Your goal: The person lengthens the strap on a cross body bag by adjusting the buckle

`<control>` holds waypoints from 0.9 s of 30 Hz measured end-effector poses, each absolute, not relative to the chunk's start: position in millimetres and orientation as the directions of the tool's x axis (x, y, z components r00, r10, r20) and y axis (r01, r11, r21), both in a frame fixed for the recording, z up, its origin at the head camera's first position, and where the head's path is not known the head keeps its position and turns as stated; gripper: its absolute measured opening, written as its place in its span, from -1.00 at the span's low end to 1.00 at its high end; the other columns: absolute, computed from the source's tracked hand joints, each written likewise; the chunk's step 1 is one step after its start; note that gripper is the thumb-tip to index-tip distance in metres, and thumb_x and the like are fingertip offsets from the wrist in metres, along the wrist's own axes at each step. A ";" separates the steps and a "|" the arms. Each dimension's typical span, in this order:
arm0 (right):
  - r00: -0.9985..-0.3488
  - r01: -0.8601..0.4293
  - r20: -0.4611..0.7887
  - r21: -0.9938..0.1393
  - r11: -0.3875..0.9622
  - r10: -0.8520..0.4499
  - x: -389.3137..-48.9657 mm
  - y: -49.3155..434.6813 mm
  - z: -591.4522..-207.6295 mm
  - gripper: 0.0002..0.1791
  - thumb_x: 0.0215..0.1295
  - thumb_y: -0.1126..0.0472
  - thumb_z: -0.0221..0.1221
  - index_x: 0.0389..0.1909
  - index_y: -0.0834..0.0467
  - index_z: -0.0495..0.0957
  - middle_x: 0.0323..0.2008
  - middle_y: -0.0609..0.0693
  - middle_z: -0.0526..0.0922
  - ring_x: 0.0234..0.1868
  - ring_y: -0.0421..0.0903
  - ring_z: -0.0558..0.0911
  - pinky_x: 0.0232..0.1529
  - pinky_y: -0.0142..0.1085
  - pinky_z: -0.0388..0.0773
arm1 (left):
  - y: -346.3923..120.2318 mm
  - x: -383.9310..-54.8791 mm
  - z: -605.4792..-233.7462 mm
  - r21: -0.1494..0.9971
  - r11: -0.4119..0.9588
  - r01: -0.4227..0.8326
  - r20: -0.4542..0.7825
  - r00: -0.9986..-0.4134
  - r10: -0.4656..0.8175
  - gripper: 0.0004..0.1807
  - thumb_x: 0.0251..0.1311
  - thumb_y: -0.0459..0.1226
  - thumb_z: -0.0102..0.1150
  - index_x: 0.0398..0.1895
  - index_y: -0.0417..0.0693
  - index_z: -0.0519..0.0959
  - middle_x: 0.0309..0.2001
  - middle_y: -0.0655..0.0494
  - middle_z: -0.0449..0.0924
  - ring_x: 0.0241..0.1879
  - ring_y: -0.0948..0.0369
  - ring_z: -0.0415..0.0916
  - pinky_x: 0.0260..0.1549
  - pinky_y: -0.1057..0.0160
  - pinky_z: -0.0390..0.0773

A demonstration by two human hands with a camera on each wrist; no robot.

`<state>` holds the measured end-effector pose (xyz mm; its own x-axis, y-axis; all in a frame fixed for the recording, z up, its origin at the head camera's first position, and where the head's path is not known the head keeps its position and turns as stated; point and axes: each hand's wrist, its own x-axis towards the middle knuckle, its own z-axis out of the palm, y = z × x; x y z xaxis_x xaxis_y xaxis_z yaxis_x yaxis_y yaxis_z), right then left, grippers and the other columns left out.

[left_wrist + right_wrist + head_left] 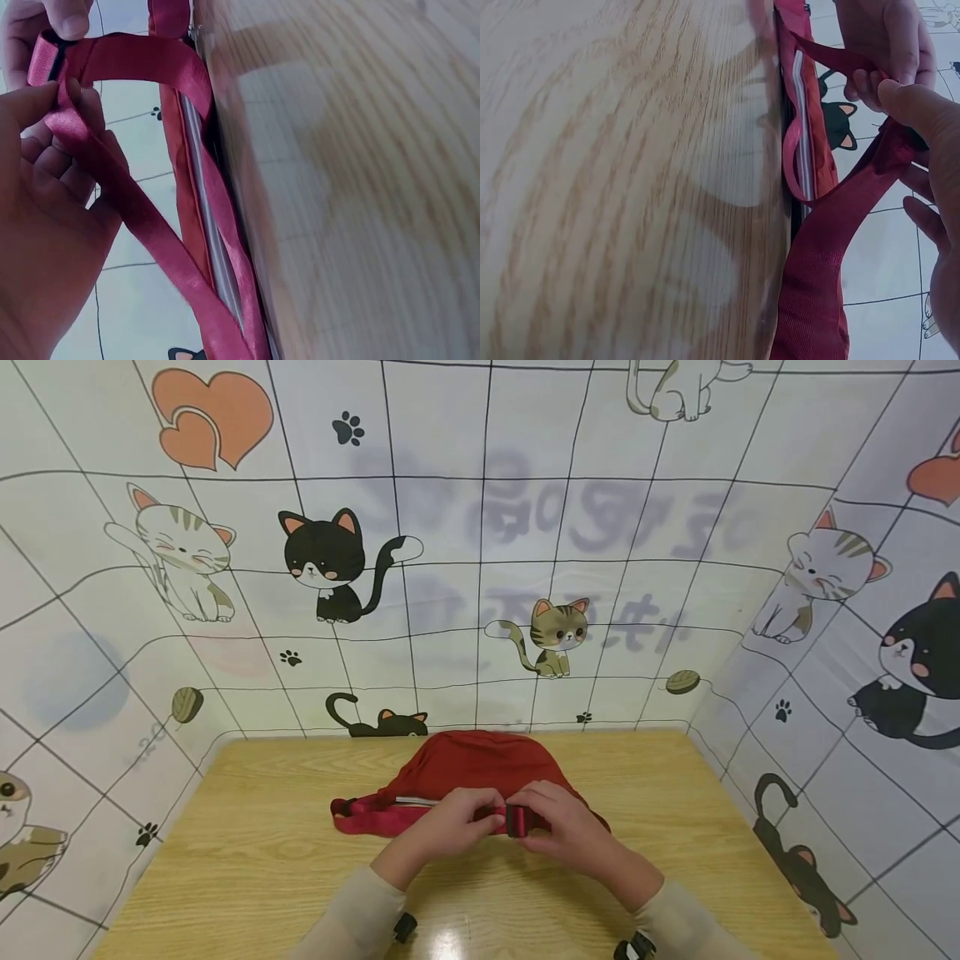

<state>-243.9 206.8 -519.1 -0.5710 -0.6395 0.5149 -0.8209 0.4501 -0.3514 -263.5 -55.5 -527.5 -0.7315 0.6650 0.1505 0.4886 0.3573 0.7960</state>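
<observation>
A red waist bag (487, 764) stands at the back of the table, its silvery zipper (196, 142) facing me. In front of it, both hands hold up its crimson webbing strap (150, 232). My left hand (453, 822) pinches the strap between thumb and fingers, just left of a black strap slider (516, 821). With thumb and fingers, my right hand (566, 827) grips the strap at the slider's right side. From the slider, one length of strap (832, 217) runs down toward the bag's right end. A loop of it lies at the bag's left.
The wood-grain table (277, 877) extends around the bag and under my forearms. Behind and at both sides hangs a white cloth backdrop (442, 527) with grid lines and cartoon cats. Dark wrist straps (405, 927) show beneath the sleeves.
</observation>
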 end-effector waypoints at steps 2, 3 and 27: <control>-0.573 -0.820 0.519 -0.344 0.458 -0.634 -243.1 207.3 -519.2 -0.42 0.12 0.30 0.68 0.16 0.07 0.69 0.05 -0.18 0.69 0.09 -0.19 0.61 0.07 -0.25 0.64 | -58.1 -263.1 -528.4 0.790 0.374 0.487 0.142 -0.738 0.660 -0.90 0.62 -0.25 0.27 -0.11 0.22 0.65 -0.31 0.35 0.60 -0.26 0.35 0.52 -0.20 0.30 0.57; -0.573 -0.819 0.521 -0.340 0.463 -0.633 -242.7 207.9 -519.2 -0.41 0.12 0.30 0.68 0.17 0.07 0.69 0.05 -0.18 0.69 0.09 -0.19 0.61 0.06 -0.24 0.65 | -60.1 -263.0 -528.8 0.785 0.386 0.485 0.135 -0.741 0.657 -0.92 0.61 -0.23 0.28 -0.10 0.22 0.66 -0.29 0.35 0.61 -0.24 0.35 0.53 -0.17 0.29 0.58; -0.570 -0.821 0.531 -0.330 0.466 -0.627 -241.8 208.4 -517.4 -0.38 0.07 0.28 0.71 0.16 0.07 0.69 0.05 -0.17 0.69 0.10 -0.19 0.61 0.08 -0.22 0.65 | -56.7 -263.5 -523.6 0.741 0.427 0.518 0.153 -0.750 0.644 -0.93 0.58 -0.24 0.33 -0.16 0.12 0.67 -0.33 0.37 0.60 -0.29 0.36 0.52 -0.22 0.30 0.57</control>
